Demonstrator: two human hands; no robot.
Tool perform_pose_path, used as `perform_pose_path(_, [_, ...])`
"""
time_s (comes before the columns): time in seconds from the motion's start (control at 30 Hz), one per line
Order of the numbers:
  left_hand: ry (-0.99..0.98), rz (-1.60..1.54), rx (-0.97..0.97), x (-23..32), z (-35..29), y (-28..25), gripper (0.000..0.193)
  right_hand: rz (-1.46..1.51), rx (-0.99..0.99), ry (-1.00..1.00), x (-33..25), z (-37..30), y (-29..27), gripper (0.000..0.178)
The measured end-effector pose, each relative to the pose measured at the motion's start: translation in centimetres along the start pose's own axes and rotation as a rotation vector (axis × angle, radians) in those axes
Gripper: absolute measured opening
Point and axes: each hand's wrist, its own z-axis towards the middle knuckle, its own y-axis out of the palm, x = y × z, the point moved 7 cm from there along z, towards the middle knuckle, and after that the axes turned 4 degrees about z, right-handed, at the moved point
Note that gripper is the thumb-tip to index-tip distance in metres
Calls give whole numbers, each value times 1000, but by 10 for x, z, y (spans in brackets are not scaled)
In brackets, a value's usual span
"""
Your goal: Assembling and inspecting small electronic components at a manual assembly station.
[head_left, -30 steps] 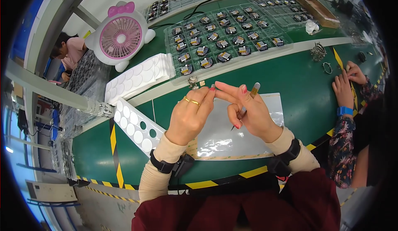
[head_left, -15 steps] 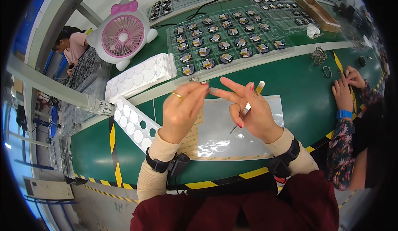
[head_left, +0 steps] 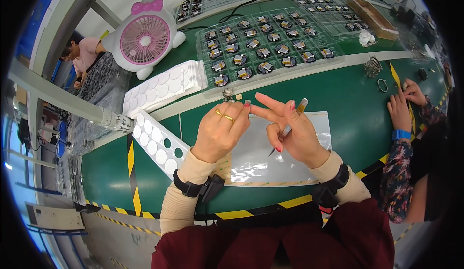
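Observation:
My left hand (head_left: 220, 130), with two gold rings, is closed, its fingertips pressed together against the outstretched index finger of my right hand. A tiny greyish piece (head_left: 247, 102) shows at that meeting point; what it is cannot be made out. My right hand (head_left: 300, 134) has two fingers stretched out to the left. Its other fingers hold slim metal tweezers (head_left: 287, 128) slantwise, pointed end down and rounded end up past the thumb. Beneath both hands lies a shiny grey sheet (head_left: 261, 166) with a tan printed border.
White sheets of round stickers (head_left: 153, 142) lie to the left, beside a stack (head_left: 162, 87) of similar sheets. Beyond a pale rail stands a clear tray (head_left: 209, 79) of small electronic parts. A pink-and-white fan (head_left: 145, 41) stands far left. At right are a co-worker's hands (head_left: 400, 109).
My left hand has turned knuckles-up and shifted slightly right, bringing its fingertips against my right index finger. The right hand keeps its hold on the tweezers, nearly still.

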Motion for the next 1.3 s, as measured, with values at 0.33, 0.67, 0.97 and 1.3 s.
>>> perform_pose_path(0.33, [-577,-493,83,-33,-12,6,15,45,17,2,2,0,7,67])
perform_pose_path(0.67, [-1107,-1073,179,-55,-34,20,8,401,112,-55,0,10,-7,66])
perform_pose_path(0.97, [-1421,-1536,44,-41,-46,49,14,33,183,-128,-10,5,-20,52])
perform_pose_path(1.3, [-1396,-1765,-386,-2,-42,61,18,-543,198,-473,-12,-1,-14,17])
